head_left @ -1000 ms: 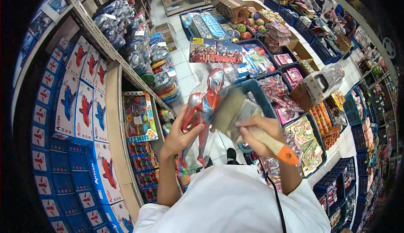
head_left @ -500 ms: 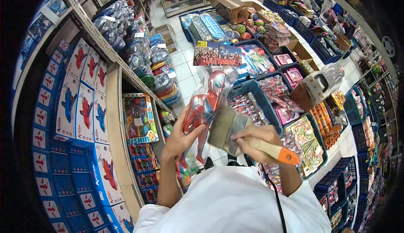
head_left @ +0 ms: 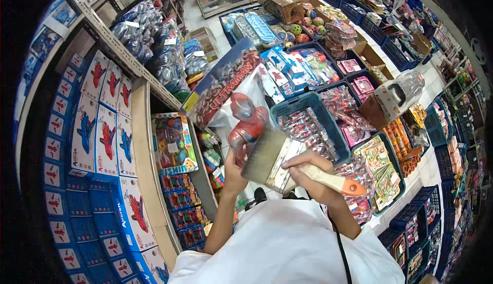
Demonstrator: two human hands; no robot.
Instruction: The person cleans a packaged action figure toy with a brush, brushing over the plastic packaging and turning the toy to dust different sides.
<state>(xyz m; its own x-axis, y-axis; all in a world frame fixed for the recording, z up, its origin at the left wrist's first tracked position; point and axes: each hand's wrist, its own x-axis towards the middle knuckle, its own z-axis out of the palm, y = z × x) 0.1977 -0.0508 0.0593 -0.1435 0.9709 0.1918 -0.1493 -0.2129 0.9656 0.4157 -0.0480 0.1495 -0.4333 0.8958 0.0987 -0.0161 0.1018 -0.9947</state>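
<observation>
In my left hand (head_left: 234, 175) is a red Ultraman figure (head_left: 248, 130) in a clear plastic bag, with a printed header card (head_left: 223, 85) at its top. The package leans to the left, and its lower part is hidden behind the brush and my hand. My right hand (head_left: 314, 177) is closed round the pale handle of a wide paintbrush (head_left: 263, 157) with an orange handle tip. The bristles overlap the lower part of the figure; whether they touch it I cannot tell.
At the left, a shelf (head_left: 149, 166) carries boxed toy aircraft (head_left: 106, 140). Bagged toys (head_left: 138, 27) hang above it. Ahead on the tiled floor stand several crates of toys, including a teal crate (head_left: 336, 145), and a cardboard box (head_left: 277, 3).
The figure's package has turned, its header card swinging down and left, nearer to me. My left hand has moved slightly right, and the brush a little left with its bristles still over the figure.
</observation>
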